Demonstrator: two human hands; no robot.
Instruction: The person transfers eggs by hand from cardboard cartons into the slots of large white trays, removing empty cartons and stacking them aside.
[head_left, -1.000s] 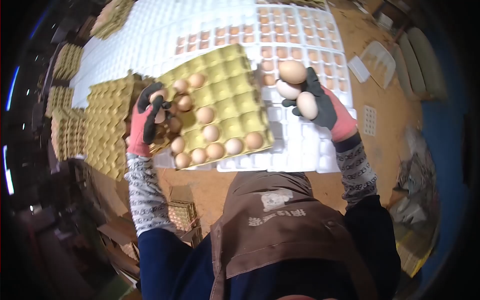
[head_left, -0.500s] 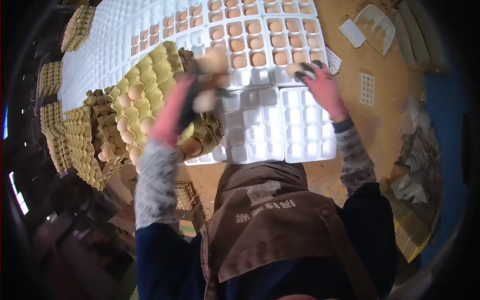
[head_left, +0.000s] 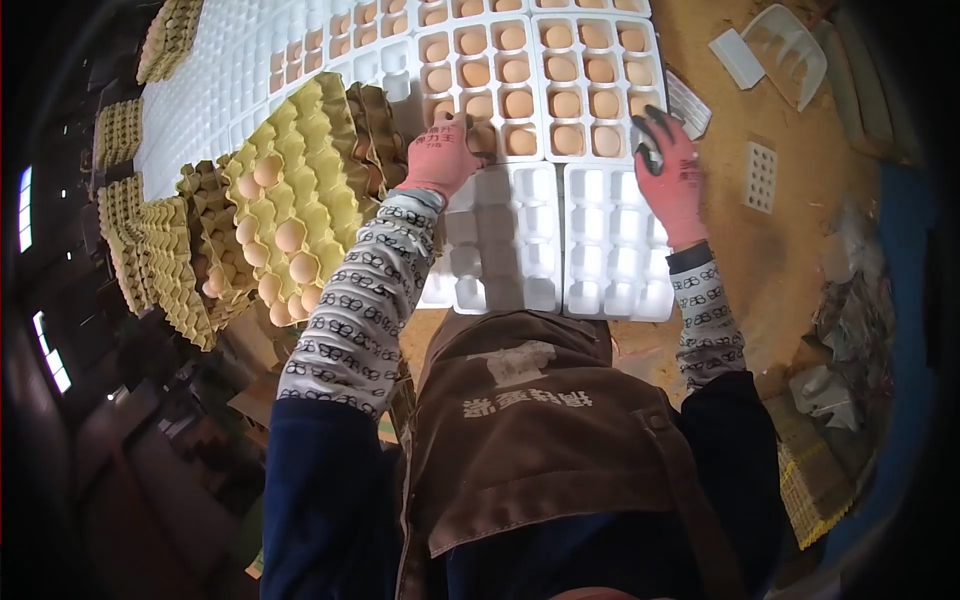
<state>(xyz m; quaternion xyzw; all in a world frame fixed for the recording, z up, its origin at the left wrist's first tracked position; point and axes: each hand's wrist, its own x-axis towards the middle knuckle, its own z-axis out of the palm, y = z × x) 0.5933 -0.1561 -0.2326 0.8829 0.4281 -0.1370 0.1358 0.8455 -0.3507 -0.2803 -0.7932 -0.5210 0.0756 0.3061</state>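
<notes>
- Left hand (head_left: 443, 155), fingers bent, partly hides eggs (head_left: 519, 104) beneath it in white trays (head_left: 539, 90); grip unclear.
- Right hand (head_left: 668, 180) half-curled at their edge, its hold unclear.
- Beside the left forearm: yellow tray (head_left: 318, 135), partly covered.

Gloved left hand (head_left: 441, 152) and right hand (head_left: 668, 172) at egg-filled white trays (head_left: 548, 158).
</notes>
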